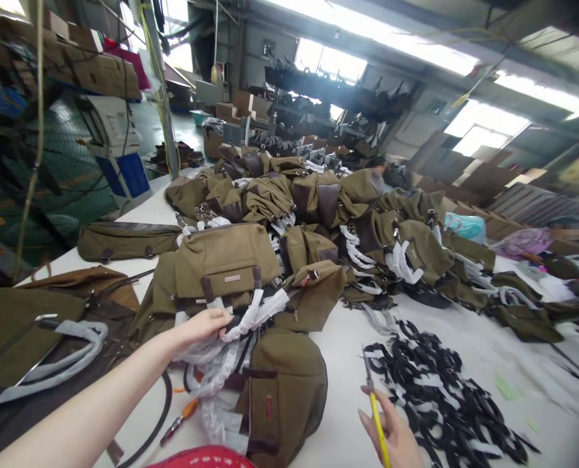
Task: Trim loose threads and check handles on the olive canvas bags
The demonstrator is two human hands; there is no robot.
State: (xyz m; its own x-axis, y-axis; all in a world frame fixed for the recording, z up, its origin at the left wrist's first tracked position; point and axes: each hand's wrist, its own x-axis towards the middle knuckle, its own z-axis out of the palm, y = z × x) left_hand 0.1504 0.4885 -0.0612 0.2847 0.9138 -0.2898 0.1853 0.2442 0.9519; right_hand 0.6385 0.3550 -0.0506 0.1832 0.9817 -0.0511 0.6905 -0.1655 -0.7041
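No lettering can be read; the small label on the olive bag (231,260) is too blurred.

An olive canvas bag (284,390) lies on the white surface (465,351), its white-wrapped handles (241,322) bunched above it; a yellow-handled tool (376,416) stands tilted beside it.

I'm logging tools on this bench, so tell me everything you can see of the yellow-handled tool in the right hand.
The yellow-handled tool is slim and long, with a yellow shaft and a thin, dark metal-looking tip pointing up and slightly left. It stands nearly upright, tilted, in the grip of the right hand, whose fingers wrap its lower part. Its lower end runs out of view. The tip hangs over the white table, beside a heap of black straps. What kind of tool it is cannot be told.
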